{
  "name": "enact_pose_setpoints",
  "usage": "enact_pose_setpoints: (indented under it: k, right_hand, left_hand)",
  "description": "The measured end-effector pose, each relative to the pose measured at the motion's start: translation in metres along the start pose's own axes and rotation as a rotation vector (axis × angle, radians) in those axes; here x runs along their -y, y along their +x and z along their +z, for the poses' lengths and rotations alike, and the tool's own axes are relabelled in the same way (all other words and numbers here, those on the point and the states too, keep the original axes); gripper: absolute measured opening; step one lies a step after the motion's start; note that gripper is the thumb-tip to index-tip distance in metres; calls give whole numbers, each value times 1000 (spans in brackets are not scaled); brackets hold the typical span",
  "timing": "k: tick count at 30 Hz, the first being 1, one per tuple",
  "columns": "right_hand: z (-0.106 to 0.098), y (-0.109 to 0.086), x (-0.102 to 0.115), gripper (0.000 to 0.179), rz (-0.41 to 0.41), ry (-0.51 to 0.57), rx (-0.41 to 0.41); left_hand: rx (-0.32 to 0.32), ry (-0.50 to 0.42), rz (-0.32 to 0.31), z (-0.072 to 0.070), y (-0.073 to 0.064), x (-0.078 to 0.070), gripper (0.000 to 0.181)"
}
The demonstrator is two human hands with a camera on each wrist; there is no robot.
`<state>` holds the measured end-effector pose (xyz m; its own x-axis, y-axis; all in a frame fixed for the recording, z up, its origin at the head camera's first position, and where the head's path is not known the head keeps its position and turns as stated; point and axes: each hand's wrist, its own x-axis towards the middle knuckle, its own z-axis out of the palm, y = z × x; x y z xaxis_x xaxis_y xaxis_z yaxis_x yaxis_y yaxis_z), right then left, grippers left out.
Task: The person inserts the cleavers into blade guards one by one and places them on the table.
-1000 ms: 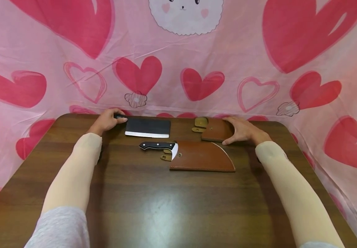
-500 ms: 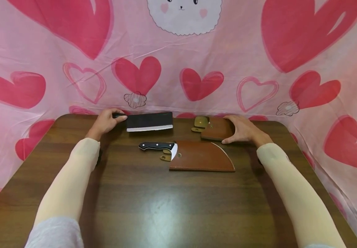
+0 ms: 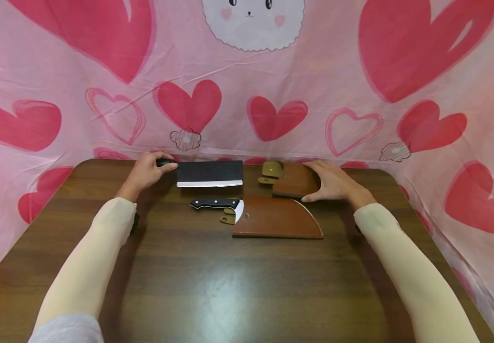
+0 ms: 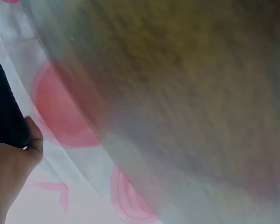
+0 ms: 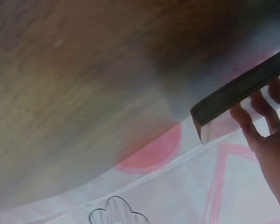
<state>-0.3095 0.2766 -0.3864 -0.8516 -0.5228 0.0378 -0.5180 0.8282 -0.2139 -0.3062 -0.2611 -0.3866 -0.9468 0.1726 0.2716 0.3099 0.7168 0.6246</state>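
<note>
Near the table's back edge my left hand [image 3: 148,171] grips the dark handle [image 4: 4,107] of a cleaver [image 3: 210,172]. Its wide black blade, with a bright cutting edge towards me, points right. My right hand [image 3: 333,181] holds a small brown leather sheath [image 3: 294,180] by its right end, thumb on the near side and fingers on the far side. The sheath's open end, with olive snap straps [image 3: 270,169], faces the blade across a gap. In the right wrist view, several fingers lie along the sheath's edge [image 5: 238,95].
In front of both hands lies a second knife with a black riveted handle [image 3: 216,203], its blade mostly inside a larger brown leather sheath [image 3: 279,218]. All of this is on a dark wooden table [image 3: 230,286]. A pink heart-patterned cloth [image 3: 230,66] hangs behind.
The cleaver has shifted right, its blade tipping up midway and then lowering again. The small sheath has moved slightly left in my right hand, so the gap between them is narrower.
</note>
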Motion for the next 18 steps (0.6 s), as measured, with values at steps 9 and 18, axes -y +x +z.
enact_pose_setpoints:
  k: [9, 18]
  right_hand:
    - [-3, 3, 16, 114, -65, -47, -40]
    - [-5, 1, 28, 114, -68, -53, -57]
  left_hand:
    - [-22, 9, 95, 1, 2, -14, 24]
    - [-33, -1, 119, 8, 5, -24, 21]
